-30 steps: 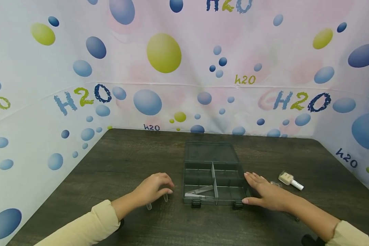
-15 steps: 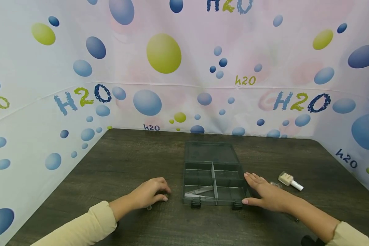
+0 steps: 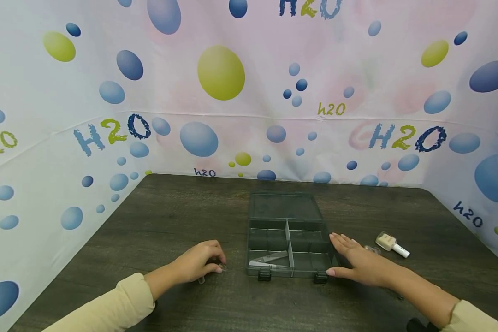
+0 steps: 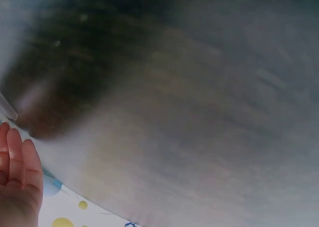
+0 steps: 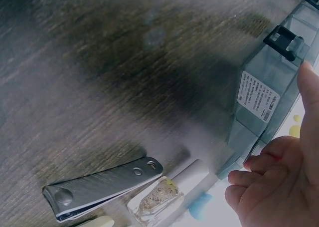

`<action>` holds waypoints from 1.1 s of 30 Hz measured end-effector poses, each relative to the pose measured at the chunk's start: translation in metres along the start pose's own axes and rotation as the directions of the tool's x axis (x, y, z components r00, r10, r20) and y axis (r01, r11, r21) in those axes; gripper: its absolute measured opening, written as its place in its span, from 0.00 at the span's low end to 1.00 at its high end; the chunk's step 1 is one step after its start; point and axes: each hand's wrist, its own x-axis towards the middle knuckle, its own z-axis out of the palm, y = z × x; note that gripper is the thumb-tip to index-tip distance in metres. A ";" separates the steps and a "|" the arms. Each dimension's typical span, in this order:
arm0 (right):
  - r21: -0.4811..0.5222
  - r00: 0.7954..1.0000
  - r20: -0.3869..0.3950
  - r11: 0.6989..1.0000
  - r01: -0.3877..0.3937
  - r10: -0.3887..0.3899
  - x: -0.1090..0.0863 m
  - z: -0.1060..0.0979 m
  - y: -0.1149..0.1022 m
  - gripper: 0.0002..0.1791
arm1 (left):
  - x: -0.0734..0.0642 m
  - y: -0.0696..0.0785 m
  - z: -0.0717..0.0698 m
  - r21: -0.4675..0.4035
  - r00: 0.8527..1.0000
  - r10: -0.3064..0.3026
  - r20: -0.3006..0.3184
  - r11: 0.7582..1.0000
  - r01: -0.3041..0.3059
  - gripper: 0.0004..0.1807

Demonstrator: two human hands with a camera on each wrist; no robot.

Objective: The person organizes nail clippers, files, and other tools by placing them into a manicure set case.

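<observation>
A translucent grey compartment box [image 3: 269,272] sits mid-table, its lid [image 3: 285,206] folded back. Pale flat strips [image 3: 269,259] lie in its front-left compartment. My left hand [image 3: 192,263] is low over the table left of the box; thumb and fingers pinch a small clear piece [image 3: 224,268], mostly hidden by them. Beneath this hand lies another clear piece [image 3: 201,280]. In the left wrist view only some fingers [image 4: 26,159] show. My right hand [image 3: 363,263] rests against the box's right side, fingers extended, thumb at the front right latch [image 3: 320,276].
Right of the box lies a nail polish bottle [image 3: 392,243] with beige polish and a white cap. The right wrist view shows a nail clipper [image 5: 102,186] beside a clear glass bottle [image 5: 155,201] with flecks inside. A patterned curtain [image 3: 249,115] closes off the table's back.
My left hand has drawn slightly left and down, its thumb and fingers closing around the small clear piece. The right hand and the box have stayed in place.
</observation>
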 end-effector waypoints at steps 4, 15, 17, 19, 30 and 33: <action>0.005 1.000 0.001 1.000 0.002 -0.002 0.000 0.000 0.000 0.54 | 0.000 0.000 -0.001 -0.020 1.000 0.007 -0.006 1.000 -0.007 0.04; 0.008 1.000 0.002 1.000 0.004 -0.004 -0.001 0.001 0.001 0.54 | 0.003 -0.003 0.000 -0.070 1.000 -0.002 -0.003 0.998 0.002 0.02; 0.007 1.000 0.001 1.000 0.002 -0.002 -0.001 0.001 0.001 0.54 | 0.004 -0.005 0.000 -0.070 1.000 0.005 -0.008 0.998 -0.006 0.02; 0.005 1.000 0.001 1.000 0.000 0.000 0.000 0.001 0.001 0.54 | 0.004 -0.005 0.000 -0.062 1.000 0.020 -0.022 0.998 -0.022 0.02; 0.005 1.000 0.003 1.000 -0.002 0.002 0.000 0.001 0.001 0.54 | 0.011 -0.003 -0.001 -0.064 0.992 0.048 -0.115 0.996 -0.056 0.02; 0.006 1.000 0.006 1.000 -0.002 0.002 0.000 0.001 0.002 0.54 | 0.014 -0.001 -0.001 -0.066 0.991 0.041 -0.126 0.997 -0.050 0.02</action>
